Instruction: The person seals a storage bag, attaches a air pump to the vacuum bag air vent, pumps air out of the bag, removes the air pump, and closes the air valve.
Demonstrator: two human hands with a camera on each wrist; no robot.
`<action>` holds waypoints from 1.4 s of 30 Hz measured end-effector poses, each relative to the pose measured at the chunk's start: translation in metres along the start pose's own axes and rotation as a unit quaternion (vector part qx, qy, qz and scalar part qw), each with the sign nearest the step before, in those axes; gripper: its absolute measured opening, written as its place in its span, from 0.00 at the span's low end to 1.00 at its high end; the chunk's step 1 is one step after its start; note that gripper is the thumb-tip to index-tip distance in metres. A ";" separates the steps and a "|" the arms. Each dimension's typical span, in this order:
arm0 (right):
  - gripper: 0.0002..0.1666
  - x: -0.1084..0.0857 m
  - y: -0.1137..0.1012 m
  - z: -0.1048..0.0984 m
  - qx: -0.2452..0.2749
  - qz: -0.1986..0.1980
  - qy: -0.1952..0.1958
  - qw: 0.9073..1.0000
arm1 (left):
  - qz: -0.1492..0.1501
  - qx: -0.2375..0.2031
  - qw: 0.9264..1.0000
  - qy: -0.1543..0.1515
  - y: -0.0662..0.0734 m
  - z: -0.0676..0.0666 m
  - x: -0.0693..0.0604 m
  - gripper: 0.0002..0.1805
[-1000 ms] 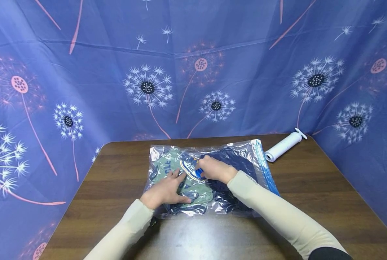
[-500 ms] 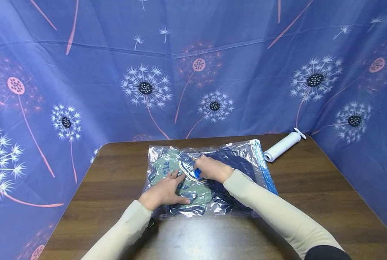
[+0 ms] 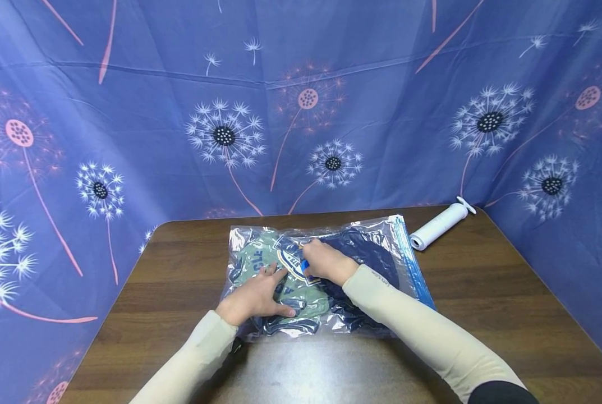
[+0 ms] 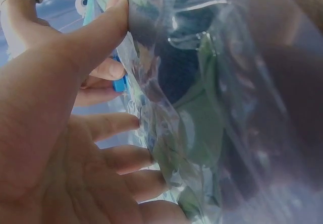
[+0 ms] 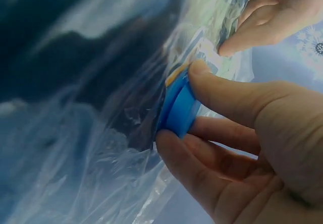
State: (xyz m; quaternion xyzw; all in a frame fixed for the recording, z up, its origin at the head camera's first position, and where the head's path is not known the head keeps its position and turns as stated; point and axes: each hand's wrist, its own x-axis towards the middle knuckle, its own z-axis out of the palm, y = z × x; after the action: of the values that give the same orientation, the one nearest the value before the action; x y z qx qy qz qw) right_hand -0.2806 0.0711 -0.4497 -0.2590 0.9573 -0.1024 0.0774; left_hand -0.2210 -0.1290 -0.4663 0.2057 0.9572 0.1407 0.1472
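A clear vacuum storage bag (image 3: 399, 242) lies flat on the table with folded clothes sealed in view inside. On its left half is a green garment (image 3: 313, 303), on its right half a dark navy one (image 3: 378, 255). My right hand (image 3: 329, 262) pinches the round blue valve cap (image 5: 182, 114) between thumb and fingers, near the middle of the bag. In the head view that hand covers most of the cap. My left hand (image 3: 256, 294) rests on the bag over the green garment, its fingers spread and touching the plastic.
A white hand pump (image 3: 438, 226) with a T-shaped handle lies to the right of the bag, by the table's back edge. The wooden table (image 3: 174, 280) backs onto a blue dandelion-print curtain (image 3: 169, 140). A small dark object (image 3: 237, 344) shows beside my left wrist.
My right hand stays at the valve cap, with its fingers and wrist slightly turned. The left hand keeps its place on the bag. The head view has shifted slightly.
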 end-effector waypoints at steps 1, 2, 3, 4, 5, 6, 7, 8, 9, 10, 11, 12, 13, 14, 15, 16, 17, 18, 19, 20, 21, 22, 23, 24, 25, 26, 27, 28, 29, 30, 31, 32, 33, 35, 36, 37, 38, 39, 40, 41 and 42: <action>0.13 0.000 0.000 0.000 0.000 -0.004 0.000 1.000 | -0.001 -0.001 1.000 0.000 0.000 0.000 0.000 0.59; 0.12 0.000 0.001 0.000 -0.002 -0.011 -0.001 1.000 | -0.003 -0.001 1.000 0.001 0.000 -0.001 0.000 0.59; 0.13 0.000 0.002 -0.001 -0.005 -0.020 -0.001 1.000 | -0.004 -0.002 1.000 0.002 0.001 -0.001 0.000 0.59; 0.15 -0.001 0.004 -0.001 -0.010 -0.030 -0.002 0.999 | -0.004 -0.003 1.000 0.002 0.001 -0.001 0.000 0.60; 0.17 -0.001 0.005 -0.002 -0.014 -0.045 -0.004 0.999 | -0.004 -0.002 1.000 0.002 0.002 -0.001 0.000 0.60; 0.19 -0.002 0.007 -0.003 -0.018 -0.061 -0.005 0.998 | -0.005 -0.002 1.000 0.002 0.002 -0.001 0.001 0.60; 0.22 -0.003 0.008 -0.004 -0.022 -0.078 -0.005 0.997 | -0.006 -0.001 1.000 0.001 0.003 -0.001 0.001 0.60; 0.23 -0.003 0.010 -0.004 -0.028 -0.095 -0.007 0.995 | -0.006 -0.001 1.000 0.000 0.004 -0.001 0.001 0.60; 0.24 -0.004 0.011 -0.005 -0.031 -0.112 -0.010 0.993 | -0.007 0.001 1.000 0.000 0.005 -0.001 0.001 0.60; 0.23 -0.004 0.012 -0.006 -0.036 -0.128 -0.012 0.991 | -0.009 0.003 1.000 -0.002 0.005 -0.001 0.001 0.60; 0.22 -0.005 0.013 -0.007 -0.042 -0.141 -0.014 0.989 | -0.010 0.004 1.000 -0.002 0.006 -0.002 0.001 0.60; 0.22 -0.005 0.014 -0.007 -0.047 -0.151 -0.015 0.987 | -0.012 0.006 1.000 -0.003 0.006 -0.002 0.001 0.60; 0.21 -0.006 0.014 -0.007 -0.053 -0.159 -0.018 0.986 | -0.013 0.007 1.000 -0.003 0.006 -0.002 0.001 0.60; 0.22 -0.006 0.014 -0.007 -0.057 -0.163 -0.022 0.985 | -0.014 0.008 1.000 -0.004 0.007 -0.002 0.001 0.60; 0.22 -0.006 0.014 -0.007 -0.061 -0.165 -0.025 0.984 | -0.016 0.008 1.000 -0.005 0.007 -0.002 0.001 0.60; 0.23 -0.006 0.014 -0.007 -0.065 -0.165 -0.026 0.984 | -0.016 0.008 1.000 -0.005 0.007 -0.002 0.001 0.60; 0.23 -0.006 0.014 -0.006 -0.067 -0.163 -0.029 0.984 | -0.017 0.009 1.000 -0.006 0.007 -0.002 0.001 0.60; 0.24 -0.006 0.014 -0.006 -0.066 -0.160 -0.032 0.984 | -0.018 0.009 1.000 -0.007 0.007 -0.002 0.001 0.60; 0.24 -0.006 0.014 -0.005 -0.066 -0.156 -0.034 0.985 | -0.019 0.009 1.000 -0.007 0.007 -0.002 0.001 0.60; 0.24 -0.006 0.014 -0.005 -0.064 -0.153 -0.034 0.985 | -0.019 0.010 1.000 -0.007 0.007 -0.001 0.002 0.60; 0.24 -0.005 0.015 -0.005 -0.061 -0.153 -0.033 0.986 | -0.019 0.010 1.000 -0.007 0.007 -0.001 0.002 0.60; 0.23 -0.005 0.015 -0.005 -0.057 -0.153 -0.032 0.986 | -0.019 0.011 1.000 -0.007 0.007 -0.001 0.002 0.60; 0.22 -0.004 0.016 -0.005 -0.053 -0.155 -0.030 0.986 | -0.019 0.011 1.000 -0.006 0.007 -0.001 0.002 0.60; 0.21 -0.004 0.017 -0.005 -0.049 -0.158 -0.027 0.986 | -0.018 0.012 1.000 -0.005 0.007 -0.001 0.003 0.60; 0.20 -0.003 0.017 -0.005 -0.045 -0.165 -0.024 0.985 | -0.017 0.013 1.000 -0.004 0.006 0.000 0.003 0.60; 0.19 -0.003 0.018 -0.005 -0.040 -0.172 -0.020 0.984 | -0.017 0.014 1.000 -0.003 0.006 0.000 0.003 0.60; 0.17 -0.002 0.018 -0.005 -0.036 -0.175 -0.017 0.984 | -0.016 0.015 1.000 -0.002 0.006 0.000 0.003 0.60; 0.16 -0.002 0.018 -0.006 -0.035 -0.179 -0.014 0.983 | -0.016 0.015 1.000 -0.001 0.006 0.000 0.003 0.60; 0.14 -0.002 0.017 -0.006 -0.035 -0.179 -0.012 0.983 | -0.016 0.015 1.000 -0.001 0.006 0.000 0.002 0.60; 0.12 -0.002 0.016 -0.006 -0.034 -0.178 -0.011 0.983 | -0.015 0.014 1.000 0.001 0.006 0.000 0.002 0.60; 0.11 -0.001 0.015 -0.006 -0.035 -0.174 -0.010 0.984 | -0.014 0.014 1.000 0.002 0.006 0.000 0.002 0.60; 0.09 -0.001 0.014 -0.006 -0.036 -0.169 -0.009 0.985 | -0.014 0.014 1.000 0.003 0.006 0.000 0.002 0.61; 0.07 -0.001 0.013 -0.006 -0.037 -0.163 -0.010 0.986 | -0.014 0.013 1.000 0.003 0.006 0.000 0.002 0.61; 0.05 0.000 0.011 -0.005 -0.040 -0.150 -0.010 0.988 | -0.014 0.012 1.000 0.004 0.006 0.000 0.002 0.61; 0.04 0.000 0.010 -0.005 -0.042 -0.143 -0.010 0.989 | -0.013 0.012 1.000 0.004 0.005 0.000 0.002 0.61; 0.03 0.000 0.009 -0.005 -0.046 -0.137 -0.010 0.989 | -0.013 0.013 1.000 0.004 0.006 0.000 0.002 0.61; 0.02 0.000 0.008 -0.005 -0.050 -0.132 -0.009 0.990 | -0.014 0.012 1.000 0.003 0.006 0.000 0.002 0.61; 0.02 0.000 0.008 -0.004 -0.055 -0.126 -0.009 0.991 | -0.014 0.012 1.000 0.002 0.006 0.000 0.002 0.61; 0.02 0.000 0.007 -0.004 -0.061 -0.121 -0.006 0.991 | -0.015 0.012 1.000 0.001 0.006 0.000 0.002 0.61; 0.03 0.000 0.007 -0.004 -0.066 -0.118 -0.004 0.991 | -0.017 0.012 1.000 -0.001 0.007 -0.001 0.001 0.61; 0.04 0.000 0.006 -0.004 -0.071 -0.115 0.000 0.991 | -0.019 0.013 1.000 -0.003 0.007 -0.001 0.001 0.61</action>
State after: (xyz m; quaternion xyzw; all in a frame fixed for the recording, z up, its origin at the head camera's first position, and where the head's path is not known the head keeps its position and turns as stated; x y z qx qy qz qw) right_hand -0.2839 0.0771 -0.4477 -0.3723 0.9260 -0.0427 0.0466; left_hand -0.2197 -0.1230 -0.4629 0.1902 0.9621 0.1253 0.1500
